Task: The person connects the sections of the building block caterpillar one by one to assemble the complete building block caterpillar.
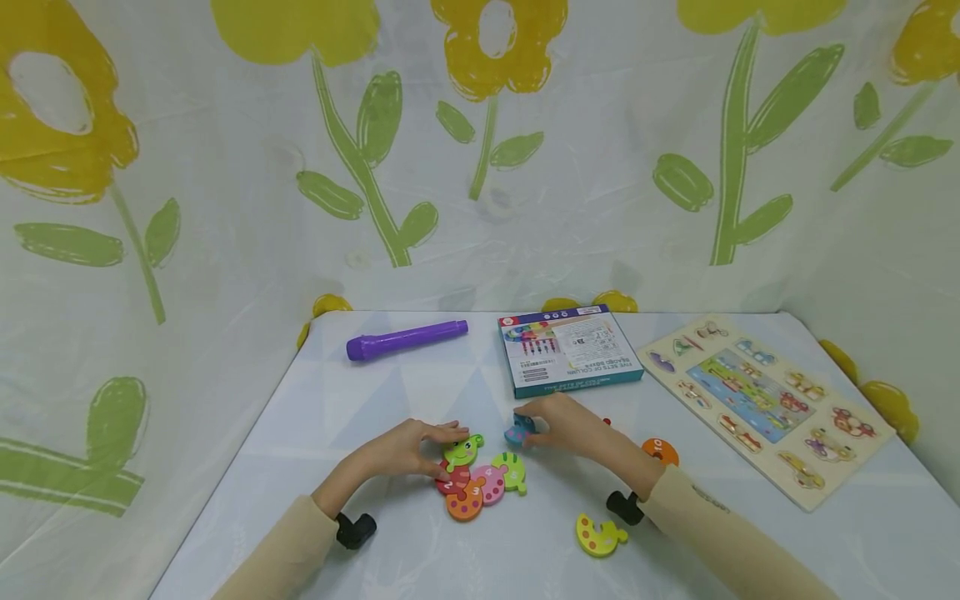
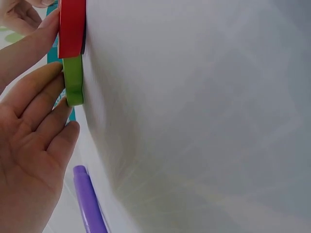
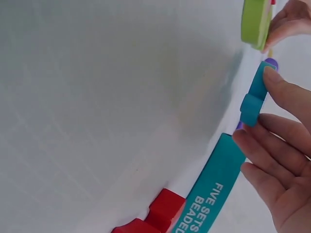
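Behind the hands, teal box (image 1: 570,350), purple marker (image 1: 407,340), peg-puzzle board (image 1: 765,404).

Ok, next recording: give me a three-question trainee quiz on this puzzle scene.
1. True or false: the right hand holds the blue puzzle piece.
2. Multiple choice: what lies nearest the table's far left corner? A) the purple marker B) the teal box C) the wooden peg puzzle board
3. Fill the gap: the left hand rests its fingers on the ____ head piece of the caterpillar chain.

Key: 1 true, its fingers take the blue piece in a grip beside the box. 2 A. 3 green.
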Tool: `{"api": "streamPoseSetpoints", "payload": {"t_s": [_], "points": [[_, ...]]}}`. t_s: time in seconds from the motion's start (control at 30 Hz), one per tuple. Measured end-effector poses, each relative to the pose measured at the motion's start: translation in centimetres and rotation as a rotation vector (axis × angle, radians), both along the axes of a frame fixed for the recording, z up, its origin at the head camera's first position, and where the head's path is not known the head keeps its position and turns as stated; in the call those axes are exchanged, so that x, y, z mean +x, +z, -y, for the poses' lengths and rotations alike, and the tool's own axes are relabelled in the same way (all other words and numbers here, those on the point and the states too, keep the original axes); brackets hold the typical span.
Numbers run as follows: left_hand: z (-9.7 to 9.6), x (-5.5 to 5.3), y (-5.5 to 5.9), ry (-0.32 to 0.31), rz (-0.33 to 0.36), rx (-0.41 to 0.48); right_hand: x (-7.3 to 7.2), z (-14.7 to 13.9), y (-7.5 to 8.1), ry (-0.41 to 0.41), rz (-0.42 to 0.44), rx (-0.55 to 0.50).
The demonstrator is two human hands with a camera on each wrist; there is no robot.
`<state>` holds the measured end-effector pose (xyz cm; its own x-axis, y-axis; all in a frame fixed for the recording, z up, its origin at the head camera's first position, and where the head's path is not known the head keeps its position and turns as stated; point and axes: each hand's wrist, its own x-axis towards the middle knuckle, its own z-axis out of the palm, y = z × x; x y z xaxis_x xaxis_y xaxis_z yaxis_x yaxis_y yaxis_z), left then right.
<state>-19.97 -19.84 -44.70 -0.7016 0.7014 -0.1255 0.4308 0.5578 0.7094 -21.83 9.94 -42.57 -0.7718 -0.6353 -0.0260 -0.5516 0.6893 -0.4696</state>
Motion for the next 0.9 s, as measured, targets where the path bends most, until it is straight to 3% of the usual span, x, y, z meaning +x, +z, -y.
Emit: {"api": "streamPoseSetpoints", "payload": {"t_s": [0.47,0.9], "points": [[0.1,0.2,0.1,0.028,0.02,0.009,2.3,-1.0,0.6,0.031,-0.006,-0.02],[0.1,0.3,-0.3,0.041,0.001,0.011,4.3,-1.5,0.7,0.003,0.003,0.008]]}}
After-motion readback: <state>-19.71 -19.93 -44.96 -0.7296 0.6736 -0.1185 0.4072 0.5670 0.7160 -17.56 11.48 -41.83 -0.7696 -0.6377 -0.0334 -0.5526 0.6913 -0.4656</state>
